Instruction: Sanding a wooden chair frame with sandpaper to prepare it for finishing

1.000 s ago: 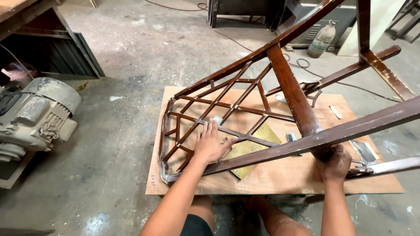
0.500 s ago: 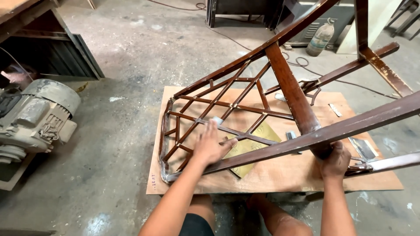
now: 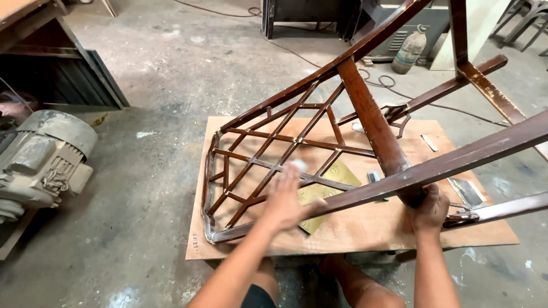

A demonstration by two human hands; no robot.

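Head view: looking down at work on a shop floor.
Floor: bare concrete (image 3: 171,74), dusty, stained, pale paint spots; cables run across far side.
Board: plywood sheet (image 3: 354,228) lies flat on floor, serves as work surface; small red marks near its front-left corner.
Frame: brown metal chair frame (image 3: 371,120) lying tipped, lattice back (image 3: 268,159) resting on board, legs sticking up toward cam. Paint rusty-brown, bare metal at weld joints.
Left hand (image 3: 288,199): blurred, pressed on lattice bars w/ a small pale-grey pad (image 3: 299,165) under fingertips; fingers flat, not curled round a bar.
Right hand (image 3: 428,208): clenched round lower end of thick frame leg, near board's front edge.
Paper: yellow sandpaper sheet (image 3: 334,177) on board under lattice, printed marks on it; just beside left hand.
Bits: small metal scraps (image 3: 465,191) on board, right side.
Motor: grey elec. motor (image 3: 40,157) at left, dust-coated, well apart from board.
Bottle: dusty plastic bottle (image 3: 410,50) upright at far side, near dark metal cabinet (image 3: 308,11).
Bench: wooden bench (image 3: 51,57) top left, dark panel under.
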